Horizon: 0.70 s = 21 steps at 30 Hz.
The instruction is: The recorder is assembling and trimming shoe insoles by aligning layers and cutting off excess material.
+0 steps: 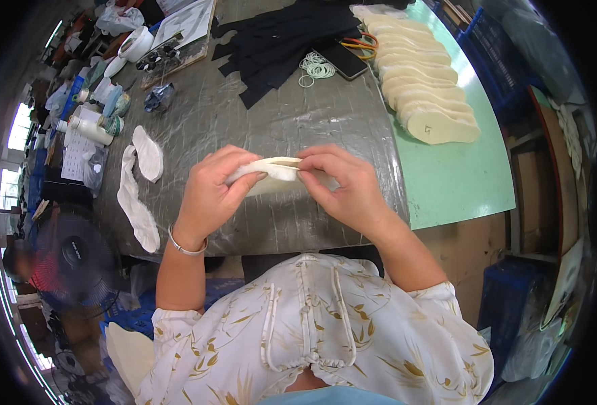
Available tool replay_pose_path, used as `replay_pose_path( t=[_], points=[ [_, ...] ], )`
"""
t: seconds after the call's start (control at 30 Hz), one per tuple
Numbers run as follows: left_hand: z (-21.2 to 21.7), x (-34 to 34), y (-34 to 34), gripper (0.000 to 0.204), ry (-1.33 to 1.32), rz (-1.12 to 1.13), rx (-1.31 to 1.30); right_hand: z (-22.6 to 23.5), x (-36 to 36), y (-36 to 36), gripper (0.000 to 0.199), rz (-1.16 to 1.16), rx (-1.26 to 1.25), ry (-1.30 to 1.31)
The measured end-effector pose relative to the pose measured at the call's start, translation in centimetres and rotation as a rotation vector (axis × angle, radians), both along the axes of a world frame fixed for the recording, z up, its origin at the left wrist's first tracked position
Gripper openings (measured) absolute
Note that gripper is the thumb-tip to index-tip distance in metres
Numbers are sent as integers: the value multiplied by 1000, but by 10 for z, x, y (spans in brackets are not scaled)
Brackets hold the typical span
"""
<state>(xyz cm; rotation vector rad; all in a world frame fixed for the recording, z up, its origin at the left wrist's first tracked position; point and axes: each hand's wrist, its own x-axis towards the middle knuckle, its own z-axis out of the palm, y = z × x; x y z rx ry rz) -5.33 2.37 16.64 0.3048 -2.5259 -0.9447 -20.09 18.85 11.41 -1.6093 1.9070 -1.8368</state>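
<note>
Between my two hands, above the near part of the dark worktable, is a cream insole with a fluffy white side, bent so that its edge faces me. My left hand pinches one end between thumb and fingers. At the other end, my right hand grips the edge the same way, and a narrow gap shows between its layers. Left of my hands lie a white fleece insole piece and a long curved white fleece strip.
A row of overlapping cream insoles covers part of the green board at right. Farther back are black cloth pieces, pale rubber bands, a phone and orange-handled scissors. A black fan stands at left.
</note>
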Motion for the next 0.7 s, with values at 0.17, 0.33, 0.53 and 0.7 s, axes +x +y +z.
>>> replay_pose_path(
  t=[0.17, 0.33, 0.53, 0.7],
  points=[
    [1, -2, 5, 17, -70, -2, 74, -1, -5, -4, 15, -97, -69, 350],
    [-4, -9, 3, 20, -56, -85, 47, -14, 1, -8, 17, -143, -104, 123],
    [-12, -10, 2, 22, 12, -98, -52, -13, -2, -10, 16, -139, -79, 53],
    [-2, -17, 5, 30, -120, -96, -75, -16, 4, -10, 21, -125, -43, -58]
  ],
)
